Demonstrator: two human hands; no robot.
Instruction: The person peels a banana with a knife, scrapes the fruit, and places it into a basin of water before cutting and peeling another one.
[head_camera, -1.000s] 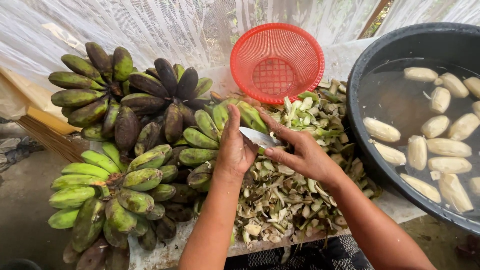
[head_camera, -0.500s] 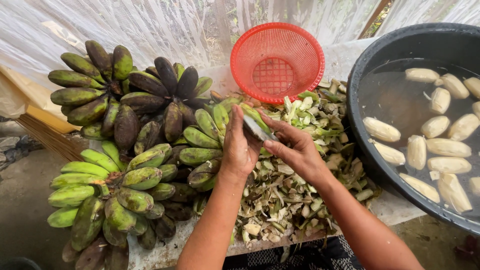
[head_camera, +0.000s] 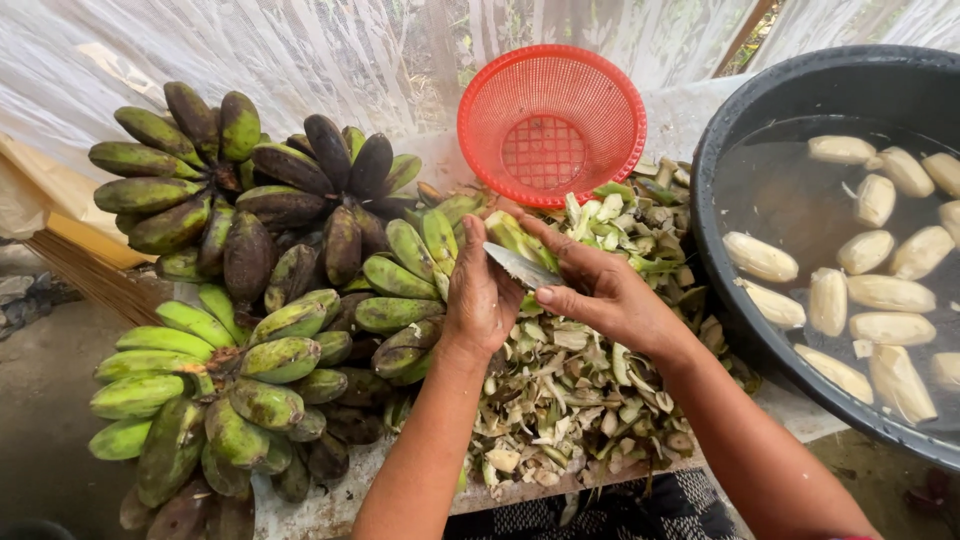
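The left hand (head_camera: 478, 295) is seen from its back, fingers curled around a green banana (head_camera: 515, 238) whose lower part is hidden inside the palm; only the upper end shows, rising past the thumb and pointing up and slightly left, away from the person, its long axis running roughly along the line of the forearm. The right hand (head_camera: 600, 290) is closed around the handle of a knife (head_camera: 520, 266), and that handle is wholly covered by the fingers, so only the pale blade shows. The blade lies across the banana, its long axis slanting from the right hand up and to the left, the tip ending just beside the left thumb; whether the edge is in the skin cannot be made out. Both hands hover over a heap of green and pale peelings (head_camera: 580, 390) on the surface (head_camera: 330, 505), whose near edge is mostly buried under scraps. To the left lie bunches of green and darkened bananas (head_camera: 250, 300), the lowest cut off by the frame. Behind the hands a red mesh basket (head_camera: 552, 122) leans tipped on its side, its opening facing the camera. On the right a black tub (head_camera: 800, 100), cut off by the frame, holds cloudy water with peeled bananas (head_camera: 850, 290) floating in it.
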